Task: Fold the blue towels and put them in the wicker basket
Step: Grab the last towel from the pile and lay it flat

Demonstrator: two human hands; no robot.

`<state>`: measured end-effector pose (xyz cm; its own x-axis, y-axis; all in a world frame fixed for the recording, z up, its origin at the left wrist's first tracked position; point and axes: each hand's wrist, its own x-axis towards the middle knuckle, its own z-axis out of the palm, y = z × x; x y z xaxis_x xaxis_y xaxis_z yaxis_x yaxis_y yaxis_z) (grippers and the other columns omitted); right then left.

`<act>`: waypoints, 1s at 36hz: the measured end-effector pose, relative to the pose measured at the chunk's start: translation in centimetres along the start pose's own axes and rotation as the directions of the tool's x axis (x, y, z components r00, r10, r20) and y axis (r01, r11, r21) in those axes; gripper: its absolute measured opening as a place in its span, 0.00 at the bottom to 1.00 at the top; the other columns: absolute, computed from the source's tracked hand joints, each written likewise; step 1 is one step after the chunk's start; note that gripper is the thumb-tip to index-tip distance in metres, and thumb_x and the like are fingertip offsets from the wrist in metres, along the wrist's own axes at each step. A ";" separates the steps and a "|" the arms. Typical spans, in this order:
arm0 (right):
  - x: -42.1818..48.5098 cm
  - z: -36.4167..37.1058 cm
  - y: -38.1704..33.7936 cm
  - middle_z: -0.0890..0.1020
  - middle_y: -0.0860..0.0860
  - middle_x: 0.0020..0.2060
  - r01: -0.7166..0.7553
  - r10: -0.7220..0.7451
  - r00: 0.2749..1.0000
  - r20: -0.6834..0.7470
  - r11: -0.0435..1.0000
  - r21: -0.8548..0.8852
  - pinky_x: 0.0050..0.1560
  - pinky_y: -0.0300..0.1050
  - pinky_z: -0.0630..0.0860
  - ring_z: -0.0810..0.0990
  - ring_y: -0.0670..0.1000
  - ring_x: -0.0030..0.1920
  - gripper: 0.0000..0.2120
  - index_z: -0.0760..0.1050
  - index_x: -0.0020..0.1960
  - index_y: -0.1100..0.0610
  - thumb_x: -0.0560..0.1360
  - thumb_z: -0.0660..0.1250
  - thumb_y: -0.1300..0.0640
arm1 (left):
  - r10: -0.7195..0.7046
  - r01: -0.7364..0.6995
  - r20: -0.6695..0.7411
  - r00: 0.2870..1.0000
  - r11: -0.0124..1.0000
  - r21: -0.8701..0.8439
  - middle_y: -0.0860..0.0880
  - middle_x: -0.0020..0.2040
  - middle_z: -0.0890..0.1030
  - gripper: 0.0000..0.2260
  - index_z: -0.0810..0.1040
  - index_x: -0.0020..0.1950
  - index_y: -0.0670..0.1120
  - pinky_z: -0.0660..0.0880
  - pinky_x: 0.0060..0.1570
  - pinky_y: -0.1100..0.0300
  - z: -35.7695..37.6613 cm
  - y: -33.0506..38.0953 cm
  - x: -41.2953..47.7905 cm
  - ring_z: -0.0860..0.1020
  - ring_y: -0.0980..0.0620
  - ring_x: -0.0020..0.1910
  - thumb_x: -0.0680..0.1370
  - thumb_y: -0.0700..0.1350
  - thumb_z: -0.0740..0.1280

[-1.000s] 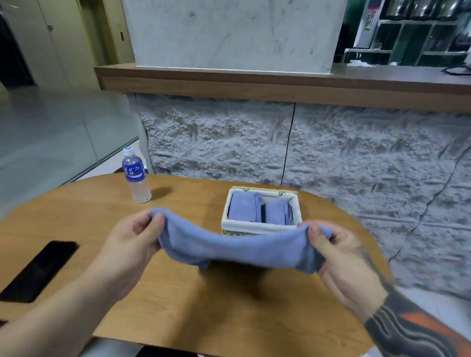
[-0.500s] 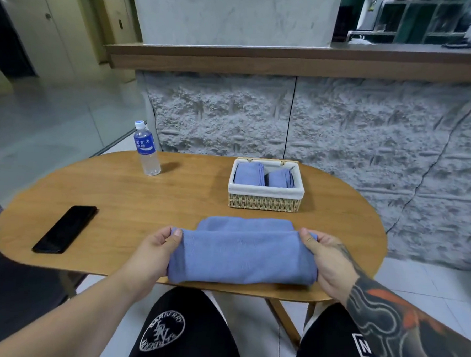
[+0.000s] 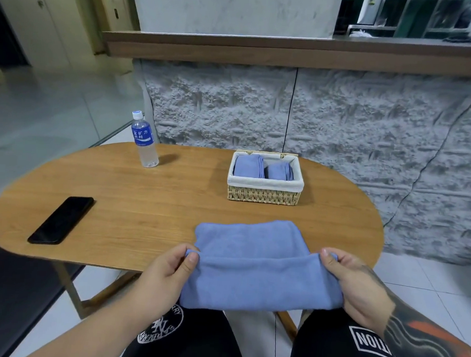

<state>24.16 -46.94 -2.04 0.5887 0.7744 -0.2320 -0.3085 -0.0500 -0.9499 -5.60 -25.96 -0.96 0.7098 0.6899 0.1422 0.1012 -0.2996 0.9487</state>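
Head view: A blue towel is lying across the near edge of the wooden table. Its far part is resting on the tabletop and its near part is hanging off the edge over the person's lap.

The left hand is pinching the towel's left end between thumb and curled fingers. The right hand is gripping the right end the same way, thumb on top.

The wicker basket is standing toward the far edge, right of centre, well apart from the held towel. Two folded towels are sitting side by side inside its white lining.

A water bottle is standing upright at the far left edge. A dark phone is lying flat near the left end.
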 end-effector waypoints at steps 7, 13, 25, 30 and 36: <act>0.2 -0.3 -1.7 0.84 0.63 0.42 -0.087 0.093 0.994 0.052 0.990 -0.110 0.35 0.43 0.80 0.83 0.54 0.38 0.14 0.79 0.47 0.64 0.85 0.63 0.56 | -0.183 0.244 0.210 0.960 0.916 -0.318 0.47 0.56 0.86 0.23 0.77 0.55 0.34 0.74 0.61 0.54 2.0 1.2 1.7 0.83 0.49 0.57 0.83 0.57 0.64; 0.8 -0.4 -2.4 0.85 0.61 0.41 -0.184 0.197 0.977 0.086 0.973 -0.143 0.34 0.42 0.80 0.84 0.53 0.36 0.13 0.80 0.47 0.64 0.85 0.63 0.58 | -0.266 0.414 0.369 0.890 0.811 -0.414 0.46 0.68 0.82 0.43 0.76 0.62 0.28 0.68 0.75 0.45 1.8 0.8 1.9 0.78 0.47 0.70 0.66 0.64 0.80; 6.8 1.3 -4.5 0.85 0.61 0.42 -0.237 0.198 0.965 -0.173 0.941 -0.242 0.41 0.49 0.77 0.82 0.58 0.39 0.14 0.80 0.52 0.64 0.86 0.65 0.53 | -0.558 0.500 0.072 0.827 0.671 -0.547 0.35 0.62 0.83 0.17 0.76 0.66 0.33 0.78 0.63 0.41 0.8 -1.7 8.3 0.83 0.37 0.61 0.87 0.45 0.59; 9.4 1.8 -4.2 0.87 0.57 0.38 -0.221 0.151 0.966 -0.212 0.904 -0.365 0.33 0.41 0.78 0.84 0.52 0.33 0.13 0.81 0.50 0.62 0.85 0.66 0.53 | -0.603 0.526 0.017 0.797 0.681 -0.510 0.36 0.59 0.85 0.17 0.78 0.63 0.33 0.74 0.68 0.40 1.6 -3.0 9.6 0.83 0.37 0.60 0.87 0.45 0.58; 12.1 1.3 -3.4 0.89 0.57 0.43 -0.182 0.023 0.962 -0.271 0.795 -0.579 0.51 0.60 0.86 0.88 0.60 0.45 0.11 0.84 0.48 0.52 0.81 0.70 0.46 | -0.508 0.508 -0.251 0.824 0.859 -0.069 0.46 0.36 0.78 0.17 0.78 0.47 0.41 0.67 0.40 0.54 1.9 -3.7 10.7 0.75 0.48 0.37 0.81 0.55 0.66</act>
<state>31.35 -36.57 -1.31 0.7622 0.5727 -0.3018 0.0802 -0.5461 -0.8339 2.94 -18.75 -3.53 0.3591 0.8859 -0.2935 0.3990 0.1386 0.9064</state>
